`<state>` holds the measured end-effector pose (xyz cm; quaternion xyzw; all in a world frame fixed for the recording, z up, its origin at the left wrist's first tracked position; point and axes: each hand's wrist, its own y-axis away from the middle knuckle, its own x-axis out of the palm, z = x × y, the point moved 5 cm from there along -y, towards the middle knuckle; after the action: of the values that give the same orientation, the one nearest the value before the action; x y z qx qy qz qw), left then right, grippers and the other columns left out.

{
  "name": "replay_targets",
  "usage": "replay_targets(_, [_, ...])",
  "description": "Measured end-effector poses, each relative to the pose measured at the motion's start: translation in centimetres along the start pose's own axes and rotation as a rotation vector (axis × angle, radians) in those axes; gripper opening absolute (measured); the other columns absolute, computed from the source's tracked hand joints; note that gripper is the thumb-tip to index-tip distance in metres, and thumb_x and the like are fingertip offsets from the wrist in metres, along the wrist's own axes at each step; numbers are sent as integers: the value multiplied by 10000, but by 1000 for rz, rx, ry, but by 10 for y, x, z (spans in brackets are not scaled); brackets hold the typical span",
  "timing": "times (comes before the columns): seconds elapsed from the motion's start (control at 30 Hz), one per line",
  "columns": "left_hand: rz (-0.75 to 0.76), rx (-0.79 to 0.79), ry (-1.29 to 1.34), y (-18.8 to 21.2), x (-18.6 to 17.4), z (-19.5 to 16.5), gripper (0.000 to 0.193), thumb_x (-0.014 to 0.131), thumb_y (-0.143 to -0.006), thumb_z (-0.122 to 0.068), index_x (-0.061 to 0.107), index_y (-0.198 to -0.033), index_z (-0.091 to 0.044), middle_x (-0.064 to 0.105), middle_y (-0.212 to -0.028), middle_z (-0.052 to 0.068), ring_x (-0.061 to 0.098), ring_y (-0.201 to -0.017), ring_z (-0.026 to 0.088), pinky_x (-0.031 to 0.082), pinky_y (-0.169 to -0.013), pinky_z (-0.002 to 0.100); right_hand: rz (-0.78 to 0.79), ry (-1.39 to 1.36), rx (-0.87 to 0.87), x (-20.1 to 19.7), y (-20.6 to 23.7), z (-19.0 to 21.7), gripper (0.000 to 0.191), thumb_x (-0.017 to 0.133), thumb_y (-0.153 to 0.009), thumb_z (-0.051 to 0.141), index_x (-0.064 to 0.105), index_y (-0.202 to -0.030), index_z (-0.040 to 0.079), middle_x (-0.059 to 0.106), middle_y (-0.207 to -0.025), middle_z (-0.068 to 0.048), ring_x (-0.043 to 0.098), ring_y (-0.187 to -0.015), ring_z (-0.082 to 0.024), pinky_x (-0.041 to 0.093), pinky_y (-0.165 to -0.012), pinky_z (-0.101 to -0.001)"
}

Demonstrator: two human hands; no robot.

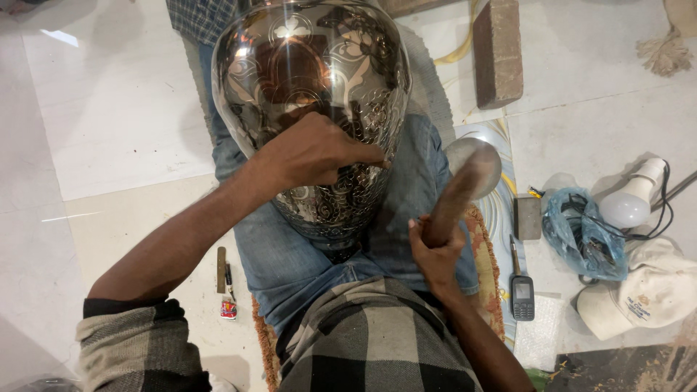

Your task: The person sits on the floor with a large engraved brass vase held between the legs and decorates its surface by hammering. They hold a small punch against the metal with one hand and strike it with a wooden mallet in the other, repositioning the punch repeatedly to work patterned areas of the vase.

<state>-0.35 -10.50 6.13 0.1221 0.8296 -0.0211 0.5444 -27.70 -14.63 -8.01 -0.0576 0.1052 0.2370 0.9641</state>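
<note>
Checked shirt (377, 341) nearest the lens, jeans (290, 254) below it; person sits on the tiled floor (123, 123) with legs out.

Engraved metal vase (312, 80): big, bulbous, mirror-polished, lying along the lap between the thighs, narrow end toward the body. Judging by size and sheet-metal look: hollow, rigid, moderately heavy, slick surface, dents and scratches easily. Round body will roll, so best held by cradling it between the legs and pressing a palm on the belly; the narrow end is the only part one hand could close around.

Left hand (312, 156) rests on top of the vase's lower belly, fingers (363, 156) bunched and pinched together at the tip, possibly on a small tool; too small to tell.

Right hand (435, 254) is closed tight around the wooden handle of a mallet (468, 178), head motion-blurred, just right of the vase.

Off to the right on the floor: white cap (646, 294), blue plastic bag (584, 232), bulb lamp (632, 199), brick (497, 51), keypad phone (522, 296).
</note>
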Motion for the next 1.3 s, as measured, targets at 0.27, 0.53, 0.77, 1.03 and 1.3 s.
replay_targets(0.27, [-337, -82, 87, 22, -4, -9, 597, 684, -679, 75, 687, -1236, -140, 731, -770, 70, 697, -663, 201, 529, -561, 371, 208, 276, -102, -2, -55, 41, 203, 770, -768, -22, 658, -937, -23, 711, -803, -129, 704, -718, -167, 556, -635, -321])
replay_targets(0.53, [-778, -265, 82, 47, 8, -25, 495, 637, -714, 108, 691, -1175, -64, 771, -1039, 106, 729, -794, 246, 572, -647, 377, 410, 473, -227, 3, -107, 134, 320, 773, -738, 51, 662, -1033, -2, 682, -778, -196, 669, -705, -371, 497, -624, -434])
replay_targets(0.77, [-962, -390, 40, 53, 31, -31, 499, 600, -712, 69, 680, -1200, 2, 738, -981, 138, 749, -849, 292, 609, -712, 383, 514, 526, -409, 20, -132, 194, 349, 742, -693, 88, 605, -1004, 8, 633, -756, -201, 632, -710, -440, 455, -612, -518])
replay_targets(1.03, [-1256, -680, -7, 61, 85, -26, 183, 595, -752, 71, 680, -882, -25, 646, -701, 94, 621, -574, 242, 472, -550, 372, 763, 894, -464, 36, -134, 214, 269, 723, -731, 94, 566, -948, 60, 652, -756, -128, 653, -606, -338, 481, -504, -461])
replay_targets(1.3, [-1578, -682, 71, 57, 99, -32, 211, 708, -852, -21, 694, -1060, 17, 643, -664, 15, 561, -512, 84, 463, -511, 291, 781, 713, -537, 45, -130, 238, 371, 762, -654, 102, 583, -975, 51, 668, -771, -120, 675, -671, -352, 496, -543, -459])
